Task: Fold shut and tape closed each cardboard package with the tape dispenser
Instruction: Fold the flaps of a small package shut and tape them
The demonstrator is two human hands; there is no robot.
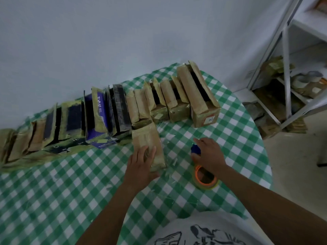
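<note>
White printed shirt point(203, 227) fills the near edge, with both bare forearms reaching out from it over the green-and-white checked table point(53, 200). Just beyond the left wrist, a brown cardboard package point(150, 137) lies flat with its flaps down, its near half under the left hand point(141, 163). That hand's fingers point(141, 152) are straight and spread, pressing flat on the package's top without curling round it. To the right, well apart from the package, the right hand point(209, 154) sits on top of the tape dispenser point(195, 149). Its fingers and thumb curl round the blue handle, and the orange tape roll point(205, 180) shows near the wrist, resting on the cloth. Along the far side stands a row of packages point(99, 114), many with flaps standing open. A metal shelf rack point(286, 85) stands at far right.
</note>
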